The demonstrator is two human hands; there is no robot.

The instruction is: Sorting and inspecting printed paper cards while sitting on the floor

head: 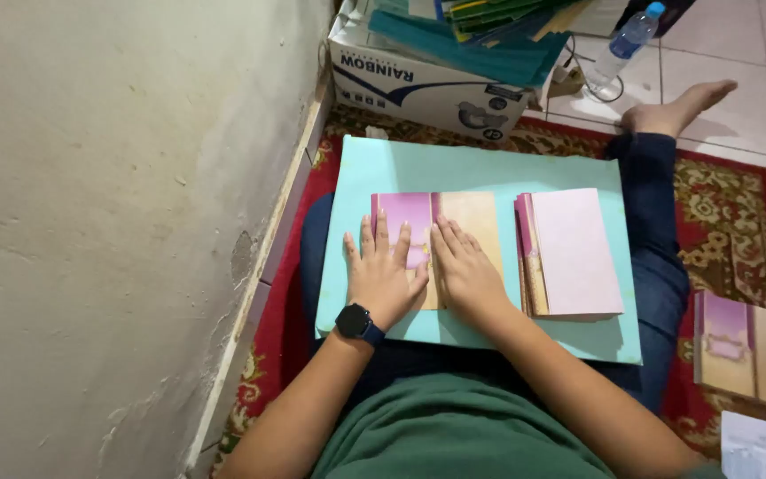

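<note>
A person sits on a red patterned rug (729,191) with a pale turquoise board (480,168) laid across the lap. On the board lies a folded card (454,217), flat and rectangular, its left part soft purple and its right part tan gold, with a crease running down between the two colours. Small gold ornament shows near the lower edge of the purple part.

The left hand (381,275), with a dark watch (356,321) at the wrist, presses flat on the purple side, fingers spread and straight; its grip is wide and holds nothing. The right hand (465,270) lies flat just beside it over the crease and the tan side, fingers close together and extended, its grip likewise wide and merely pressing down. The two hands touch at the thumbs.

Just right of the card, on the same board, sits a stack of cards (571,253) with a pale pink face uppermost and purple and gold edges showing along its left side. Another purple and tan card (746,350) lies on the rug at the right. A white cardboard box (423,84) stands beyond the board, and a plastic bottle (621,49) stands on the tiled floor.
</note>
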